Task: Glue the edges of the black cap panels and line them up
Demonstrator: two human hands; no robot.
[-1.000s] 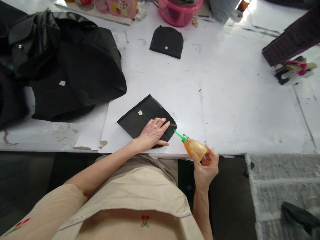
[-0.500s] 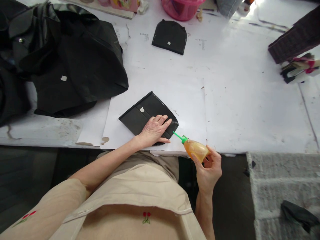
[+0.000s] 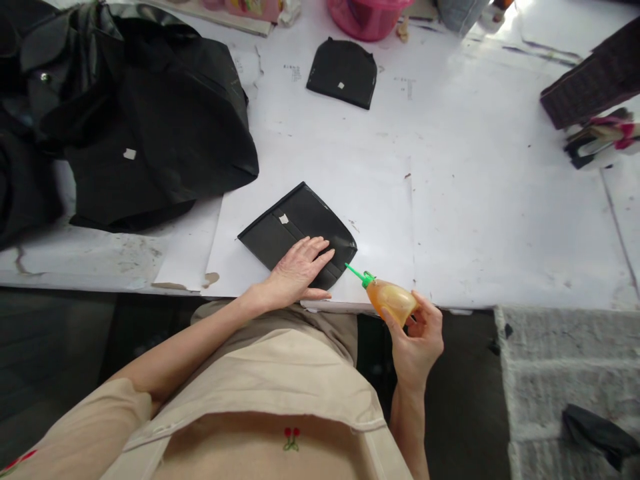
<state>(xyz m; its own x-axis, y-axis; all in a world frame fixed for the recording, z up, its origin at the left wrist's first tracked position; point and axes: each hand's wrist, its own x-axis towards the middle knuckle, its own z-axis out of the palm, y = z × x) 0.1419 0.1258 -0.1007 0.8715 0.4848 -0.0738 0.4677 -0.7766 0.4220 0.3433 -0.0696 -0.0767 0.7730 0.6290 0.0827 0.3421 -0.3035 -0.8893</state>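
Observation:
A flat black piece point(image 3: 270, 233) with a small white tag lies on the white paper-covered table point(image 3: 465, 227) near its front edge. My left hand point(image 3: 300, 268) rests on its lower right part, fingers stretched and slightly apart. Between the fingers and thumb of my right hand point(image 3: 417, 333) is a squeeze bottle point(image 3: 391, 301) of amber liquid. Its green nozzle point(image 3: 355, 272) points left, with the tip at the piece's right edge; whether it touches cannot be made out. A similar black piece point(image 3: 343, 72) lies farther back.
A big heap of black material point(image 3: 185, 120) covers the left of the table. At the back stands a pink basin point(image 3: 367, 19). A dark box point(image 3: 590, 87) is at the right, above a grey cloth-covered surface point(image 3: 550, 373).
My left hand has slid left and slightly toward me over the black piece, its fingers still spread. The bottle in my right hand has hardly moved.

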